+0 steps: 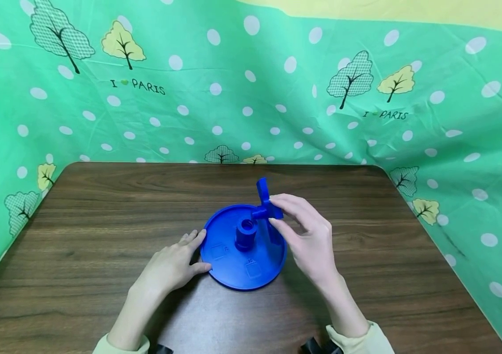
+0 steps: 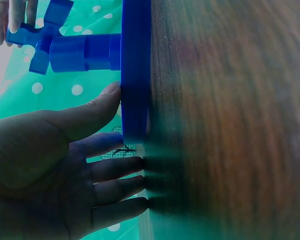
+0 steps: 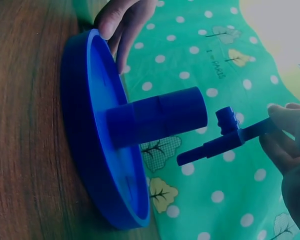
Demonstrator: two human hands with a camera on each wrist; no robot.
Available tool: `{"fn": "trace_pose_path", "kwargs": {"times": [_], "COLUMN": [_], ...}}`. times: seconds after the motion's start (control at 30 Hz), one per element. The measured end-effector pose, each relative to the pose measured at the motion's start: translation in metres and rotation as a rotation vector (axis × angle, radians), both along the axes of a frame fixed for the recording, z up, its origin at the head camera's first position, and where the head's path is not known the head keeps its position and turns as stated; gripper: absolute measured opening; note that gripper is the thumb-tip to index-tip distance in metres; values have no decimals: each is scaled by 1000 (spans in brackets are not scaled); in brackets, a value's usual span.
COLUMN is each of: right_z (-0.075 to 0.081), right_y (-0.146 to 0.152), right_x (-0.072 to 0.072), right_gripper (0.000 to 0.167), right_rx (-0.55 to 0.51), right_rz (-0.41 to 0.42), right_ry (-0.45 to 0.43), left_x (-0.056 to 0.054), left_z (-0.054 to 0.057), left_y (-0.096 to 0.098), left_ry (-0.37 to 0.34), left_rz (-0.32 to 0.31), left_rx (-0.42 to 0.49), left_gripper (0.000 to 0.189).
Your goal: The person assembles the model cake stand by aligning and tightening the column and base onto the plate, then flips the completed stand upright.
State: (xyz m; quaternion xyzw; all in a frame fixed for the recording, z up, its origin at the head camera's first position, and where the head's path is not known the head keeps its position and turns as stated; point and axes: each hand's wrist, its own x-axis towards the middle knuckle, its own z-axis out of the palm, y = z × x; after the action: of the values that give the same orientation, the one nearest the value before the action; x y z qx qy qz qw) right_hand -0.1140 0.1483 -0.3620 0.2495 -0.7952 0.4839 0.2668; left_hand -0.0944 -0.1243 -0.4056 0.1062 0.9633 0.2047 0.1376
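Note:
A round blue base with a raised rim lies flat on the table. From its middle rises a short hollow blue post, its round opening facing up. My right hand pinches one arm of a blue piece with several flat arms between thumb and fingers. A short ridged peg sticks out from that piece, which hangs apart from the post in the right wrist view. At the base's left rim, my left hand rests with fingers extended, thumb and index finger touching the edge.
The brown wood-grain table carries the base near its middle. Behind and beside it hangs a green cloth with white dots and printed trees. Black straps show near the wrists at the bottom edge.

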Motion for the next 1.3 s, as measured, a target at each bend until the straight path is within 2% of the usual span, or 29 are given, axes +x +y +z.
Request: {"fn": "trace_pose_path", "kwargs": {"times": [0.3,0.6,0.73,0.93,1.13,1.3], "right_z": [-2,-6,-5,-2,-1,-3], "right_y": [-1,-5,-6,-7,-9,-12], "right_x": [4,3,4,6,8,8], "right_gripper": [42,39,35,40,37,34], "right_rx": [101,203,234,269,354,422], "right_rz": [22,137,180,241,311,358], "right_ry": [78,186,189,159,136,155], "left_x": [-1,-2,-2,-1,0,-1], "left_z": [1,0,0,1,0,0], "left_y": [1,1,1,1,1,1], "left_ry": [-1,-11,-12,-13,-16,-19], "left_rz": [0,3,4,7,8,9], "left_rx": [-3,-9,-10,-5,-7,-12], "left_gripper": [77,77,77,77,76,77]}}
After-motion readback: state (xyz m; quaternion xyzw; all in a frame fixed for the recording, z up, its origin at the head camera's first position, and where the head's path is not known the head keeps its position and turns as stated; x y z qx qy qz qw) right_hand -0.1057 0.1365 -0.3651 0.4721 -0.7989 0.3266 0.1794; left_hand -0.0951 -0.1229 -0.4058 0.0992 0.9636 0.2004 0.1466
